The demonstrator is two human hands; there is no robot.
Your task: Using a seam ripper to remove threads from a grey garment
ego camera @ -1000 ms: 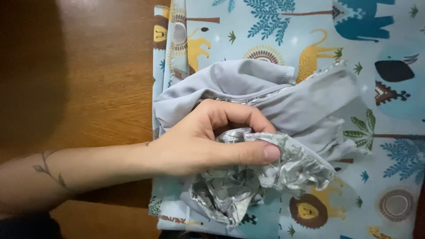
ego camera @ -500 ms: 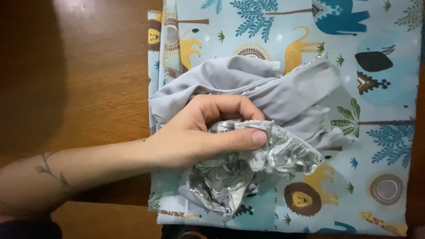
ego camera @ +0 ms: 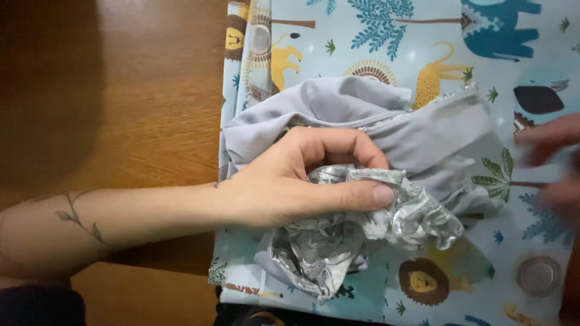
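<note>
Left hand [ego camera: 290,184] gripping crumpled silver fabric [ego camera: 362,232], grey cloth [ego camera: 374,118] beneath

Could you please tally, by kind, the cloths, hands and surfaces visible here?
Grey garment with a crinkled silver lining: 1
Animal-print light blue cloth: 1
Hands: 2, the left hand gripping the silver part and the blurred right hand at the frame edge
Wooden table: 1
Total: 5
</note>
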